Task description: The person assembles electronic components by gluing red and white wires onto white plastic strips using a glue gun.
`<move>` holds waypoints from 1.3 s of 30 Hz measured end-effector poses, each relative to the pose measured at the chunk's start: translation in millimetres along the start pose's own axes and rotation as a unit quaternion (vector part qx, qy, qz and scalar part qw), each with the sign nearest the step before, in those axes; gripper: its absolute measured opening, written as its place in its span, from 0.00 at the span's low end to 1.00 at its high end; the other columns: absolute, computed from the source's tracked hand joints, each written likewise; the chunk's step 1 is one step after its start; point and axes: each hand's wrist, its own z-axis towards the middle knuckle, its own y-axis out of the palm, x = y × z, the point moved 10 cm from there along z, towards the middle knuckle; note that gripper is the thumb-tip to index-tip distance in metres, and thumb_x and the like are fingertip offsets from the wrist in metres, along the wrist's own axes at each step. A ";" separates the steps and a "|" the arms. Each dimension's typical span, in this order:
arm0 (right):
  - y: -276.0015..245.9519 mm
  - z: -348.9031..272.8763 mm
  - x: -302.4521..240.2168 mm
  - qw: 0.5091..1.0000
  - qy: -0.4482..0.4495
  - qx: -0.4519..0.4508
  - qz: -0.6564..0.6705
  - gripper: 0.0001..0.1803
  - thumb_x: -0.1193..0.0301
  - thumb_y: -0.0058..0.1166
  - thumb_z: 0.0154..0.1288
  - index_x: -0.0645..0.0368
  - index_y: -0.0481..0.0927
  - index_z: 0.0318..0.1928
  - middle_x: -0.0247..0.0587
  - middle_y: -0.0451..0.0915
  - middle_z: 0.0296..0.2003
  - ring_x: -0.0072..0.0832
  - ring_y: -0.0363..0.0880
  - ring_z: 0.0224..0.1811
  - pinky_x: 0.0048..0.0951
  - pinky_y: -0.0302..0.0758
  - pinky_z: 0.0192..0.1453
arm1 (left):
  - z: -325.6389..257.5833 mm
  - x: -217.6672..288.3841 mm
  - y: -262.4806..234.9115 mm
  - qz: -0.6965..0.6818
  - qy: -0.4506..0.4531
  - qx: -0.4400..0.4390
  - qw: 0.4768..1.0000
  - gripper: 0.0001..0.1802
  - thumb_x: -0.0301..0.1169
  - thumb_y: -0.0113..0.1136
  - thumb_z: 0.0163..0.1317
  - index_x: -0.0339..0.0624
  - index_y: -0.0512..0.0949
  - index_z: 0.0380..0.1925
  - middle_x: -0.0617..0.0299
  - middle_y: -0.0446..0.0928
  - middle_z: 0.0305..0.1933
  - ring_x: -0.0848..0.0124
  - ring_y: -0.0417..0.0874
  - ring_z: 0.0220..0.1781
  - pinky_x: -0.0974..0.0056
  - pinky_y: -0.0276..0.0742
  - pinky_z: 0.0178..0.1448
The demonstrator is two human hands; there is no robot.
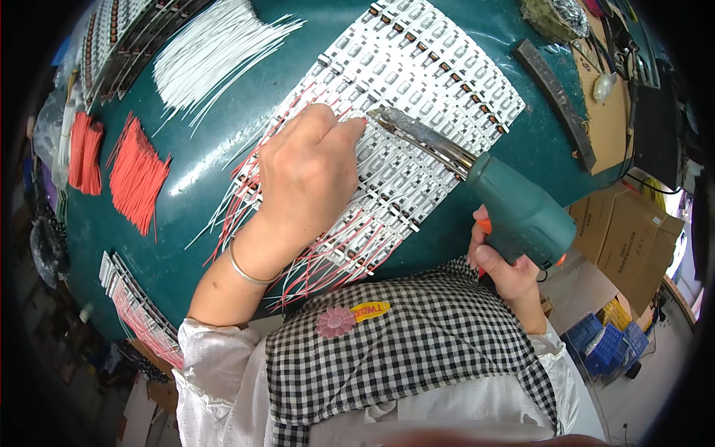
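Note:
My right hand [508, 270] is wrapped round the handle of a green soldering gun [518, 207] with an orange trigger. Its metal tip [398, 121] reaches left, over a white sheet of small circuit boards [447, 89], close to the fingertips of my left hand [311, 167]. That hand is closed in a pinch above the sheet, and whatever lies between its fingers is hidden. Red and white wires [339, 249] hang off the near and left edges of the sheet. Small grey and black parts sit in rows across it.
White wires [212, 56] lie in a bundle at the far left of the green table [197, 201], with red wire bundles [138, 175] nearer. A wired board stack [138, 309] is at the near left. A dark bar [555, 104] lies right; cardboard boxes [625, 238] and blue trays [603, 346] stand beyond.

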 end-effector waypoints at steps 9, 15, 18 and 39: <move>0.6 0.8 12.7 0.999 0.031 -0.010 -0.007 0.10 0.81 0.61 0.57 0.64 0.79 0.41 0.36 0.79 0.33 0.23 0.75 0.32 0.25 0.73 0.35 | 2.6 0.9 -2.3 -0.003 0.002 0.011 1.000 0.09 0.17 0.66 0.47 0.39 0.82 0.29 0.61 0.68 0.20 0.67 0.72 0.18 0.64 0.67 0.21; -1.3 0.4 -5.8 1.000 -0.012 0.000 -0.022 0.17 0.81 0.62 0.56 0.66 0.79 0.48 0.38 0.80 0.37 0.24 0.76 0.31 0.26 0.75 0.35 | 4.8 0.3 0.4 0.002 -0.003 -0.005 1.000 0.07 0.18 0.66 0.48 0.39 0.83 0.29 0.60 0.69 0.20 0.65 0.72 0.19 0.63 0.68 0.23; -5.2 -0.7 -4.3 0.987 0.041 0.019 0.153 0.27 0.79 0.62 0.58 0.68 0.71 0.58 0.45 0.78 0.45 0.23 0.75 0.32 0.23 0.75 0.36 | 5.1 0.9 -0.1 0.010 -0.005 -0.009 1.000 0.07 0.19 0.66 0.48 0.39 0.83 0.28 0.60 0.69 0.20 0.65 0.73 0.19 0.63 0.69 0.23; -12.3 -15.2 6.4 1.000 -0.011 0.015 0.007 0.29 0.70 0.64 0.58 0.68 0.68 0.57 0.40 0.72 0.26 0.24 0.73 0.21 0.22 0.72 0.25 | -2.0 14.5 4.4 0.002 0.021 0.003 1.000 0.09 0.19 0.61 0.44 0.40 0.82 0.27 0.61 0.66 0.21 0.66 0.73 0.22 0.62 0.70 0.23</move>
